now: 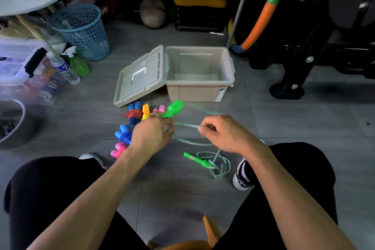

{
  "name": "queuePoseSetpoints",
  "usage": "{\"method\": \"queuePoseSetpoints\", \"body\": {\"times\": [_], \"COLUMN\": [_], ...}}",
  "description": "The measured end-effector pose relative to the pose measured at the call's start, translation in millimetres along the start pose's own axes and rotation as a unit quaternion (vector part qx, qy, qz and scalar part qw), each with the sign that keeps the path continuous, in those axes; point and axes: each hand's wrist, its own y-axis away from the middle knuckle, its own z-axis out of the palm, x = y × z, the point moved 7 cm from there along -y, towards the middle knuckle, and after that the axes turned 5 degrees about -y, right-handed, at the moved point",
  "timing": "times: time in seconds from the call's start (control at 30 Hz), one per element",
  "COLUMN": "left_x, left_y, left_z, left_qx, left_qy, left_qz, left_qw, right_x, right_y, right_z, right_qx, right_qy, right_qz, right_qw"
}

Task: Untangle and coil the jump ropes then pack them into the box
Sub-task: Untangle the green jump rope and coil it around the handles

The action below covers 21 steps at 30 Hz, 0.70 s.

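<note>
both hands grip the green jump rope (186, 126): left hand (152, 134) holds handle, right hand (221, 132) pinches cord taut, forming a coil; box (229, 67) open beyond.

A single wide-angle head camera looks forward and steeply down from above the seated person's knees (50, 189), close over the floor (182, 195). The box (199, 91) lies mid-frame, and shelves and clutter curve along the top edge.

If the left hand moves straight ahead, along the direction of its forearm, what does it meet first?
Probably the beige box: the left hand, gripping the green handle, points up-right toward its front wall. Depth is unclear.
</note>
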Motion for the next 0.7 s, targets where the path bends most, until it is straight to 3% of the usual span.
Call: {"method": "queuePoseSetpoints", "body": {"times": [0.07,0.13,0.2,0.3,0.43,0.6,0.7], "left_x": [-35,-52,-46,-5,37,27,34], "left_y": [-1,2,2,5,11,5,8], "left_z": [6,14,17,7,-2,-8,-12], "left_qx": [-0.077,-0.138,-0.126,-0.063,-0.015,0.048,0.047], "left_qy": [-0.044,-0.001,0.048,0.13,0.197,0.2,0.223], "left_qz": [-0.119,-0.159,-0.127,-0.01,0.138,0.124,0.163], "left_qw": [0.989,0.978,0.983,0.989,0.97,0.971,0.96], "right_x": [3,4,4,1,-6,-9,-9], "right_y": [4,6,6,1,-5,-4,-4], "right_z": [-14,-22,-20,-8,5,9,12], "right_qx": [0.036,0.056,0.053,0.028,0.016,0.007,-0.003], "right_qy": [-0.024,-0.044,-0.047,-0.027,-0.024,-0.032,-0.032], "right_qz": [0.0,-0.003,-0.007,-0.014,-0.038,-0.034,-0.024], "right_qw": [0.999,0.997,0.997,0.999,0.999,0.999,0.999]}}
